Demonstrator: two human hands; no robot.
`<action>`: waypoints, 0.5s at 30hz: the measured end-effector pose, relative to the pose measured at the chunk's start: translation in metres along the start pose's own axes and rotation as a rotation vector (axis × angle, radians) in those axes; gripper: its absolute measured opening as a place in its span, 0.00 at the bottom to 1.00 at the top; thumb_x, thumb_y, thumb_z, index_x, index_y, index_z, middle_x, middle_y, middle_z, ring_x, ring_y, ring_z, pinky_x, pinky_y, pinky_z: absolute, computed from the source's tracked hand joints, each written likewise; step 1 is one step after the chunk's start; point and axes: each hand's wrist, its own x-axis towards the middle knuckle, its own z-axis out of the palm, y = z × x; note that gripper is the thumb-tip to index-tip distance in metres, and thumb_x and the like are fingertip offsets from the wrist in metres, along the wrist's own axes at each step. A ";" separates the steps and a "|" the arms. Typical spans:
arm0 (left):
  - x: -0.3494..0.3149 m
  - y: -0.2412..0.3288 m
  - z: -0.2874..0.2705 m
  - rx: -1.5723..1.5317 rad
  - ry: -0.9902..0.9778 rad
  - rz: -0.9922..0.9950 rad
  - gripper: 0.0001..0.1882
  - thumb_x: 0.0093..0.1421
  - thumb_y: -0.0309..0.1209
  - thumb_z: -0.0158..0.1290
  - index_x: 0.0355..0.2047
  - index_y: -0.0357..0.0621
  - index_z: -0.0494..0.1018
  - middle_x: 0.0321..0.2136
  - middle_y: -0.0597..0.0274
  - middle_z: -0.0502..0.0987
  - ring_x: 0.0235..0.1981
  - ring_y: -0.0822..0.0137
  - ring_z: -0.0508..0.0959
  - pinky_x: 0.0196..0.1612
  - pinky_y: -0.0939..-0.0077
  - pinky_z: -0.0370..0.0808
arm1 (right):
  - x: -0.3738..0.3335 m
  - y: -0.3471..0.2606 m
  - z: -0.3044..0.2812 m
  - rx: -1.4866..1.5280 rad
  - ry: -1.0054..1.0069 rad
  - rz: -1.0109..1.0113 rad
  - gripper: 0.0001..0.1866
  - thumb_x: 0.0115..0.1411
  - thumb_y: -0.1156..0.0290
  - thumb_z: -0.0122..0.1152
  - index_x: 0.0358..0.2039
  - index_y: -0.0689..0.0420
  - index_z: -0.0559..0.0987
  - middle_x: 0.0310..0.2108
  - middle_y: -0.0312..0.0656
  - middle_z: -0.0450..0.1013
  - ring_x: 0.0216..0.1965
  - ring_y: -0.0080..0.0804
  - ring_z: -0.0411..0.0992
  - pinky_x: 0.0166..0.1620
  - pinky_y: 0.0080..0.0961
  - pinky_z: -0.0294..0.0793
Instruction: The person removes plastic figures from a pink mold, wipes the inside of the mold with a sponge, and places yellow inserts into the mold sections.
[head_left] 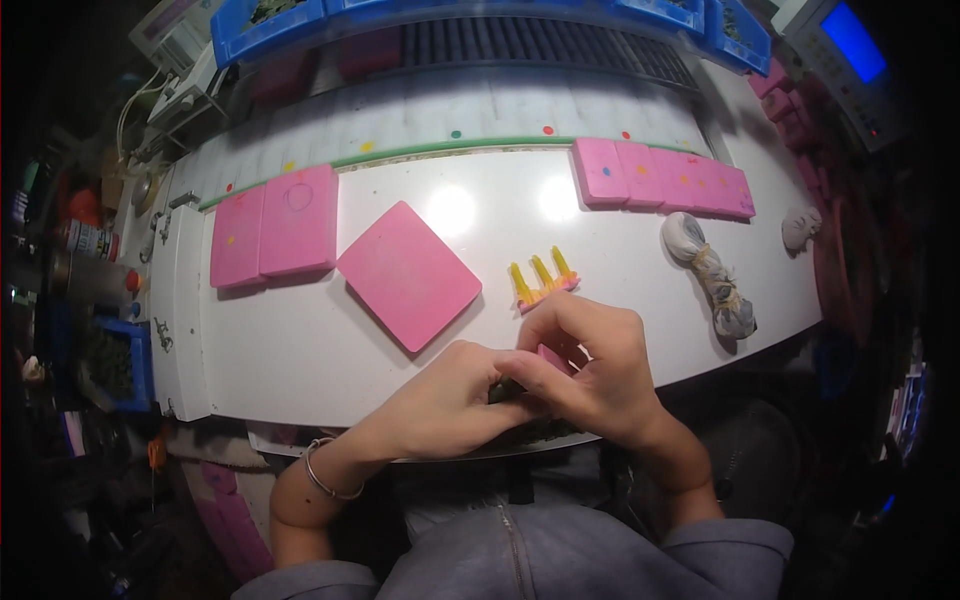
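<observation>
My left hand (450, 400) and my right hand (600, 375) meet over the front edge of the white table, fingers curled together. A small pink piece (553, 358) shows inside the curl of my right hand's fingers. Something dark sits between the hands and is mostly covered, so I cannot tell its kind. My left fingers are closed, and what they hold is hidden. Just beyond the right hand stand yellow prongs (541, 272) on a narrow pink strip (548, 292). A large pink block (411, 277) lies flat and turned like a diamond, ahead of my left hand.
Two pink blocks (299, 220) lie side by side at the left, and several more (655, 178) form a row at the far right. A tied cloth bundle (710, 275) rests on the right. Blue bins (480, 10) line the back; a blue-screened device (850, 45) stands far right.
</observation>
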 end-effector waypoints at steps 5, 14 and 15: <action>-0.005 -0.009 0.012 0.078 -0.013 0.008 0.10 0.57 0.30 0.52 0.35 0.34 0.75 0.23 0.55 0.76 0.23 0.70 0.74 0.30 0.77 0.70 | -0.011 0.005 -0.006 0.034 -0.086 0.071 0.14 0.51 0.68 0.65 0.18 0.61 0.70 0.13 0.40 0.64 0.13 0.29 0.62 0.18 0.24 0.60; -0.009 0.005 0.026 0.058 0.079 0.076 0.10 0.58 0.32 0.52 0.31 0.35 0.74 0.17 0.55 0.71 0.18 0.65 0.70 0.25 0.74 0.67 | -0.020 0.003 0.001 0.310 0.101 0.136 0.11 0.55 0.76 0.54 0.16 0.62 0.69 0.12 0.35 0.62 0.14 0.17 0.56 0.18 0.19 0.56; -0.010 0.005 0.026 0.056 0.074 0.077 0.10 0.58 0.32 0.52 0.31 0.35 0.74 0.17 0.55 0.71 0.18 0.65 0.70 0.25 0.74 0.67 | -0.021 0.003 0.003 0.386 0.135 0.165 0.11 0.56 0.76 0.53 0.17 0.62 0.69 0.12 0.34 0.63 0.14 0.16 0.56 0.18 0.18 0.56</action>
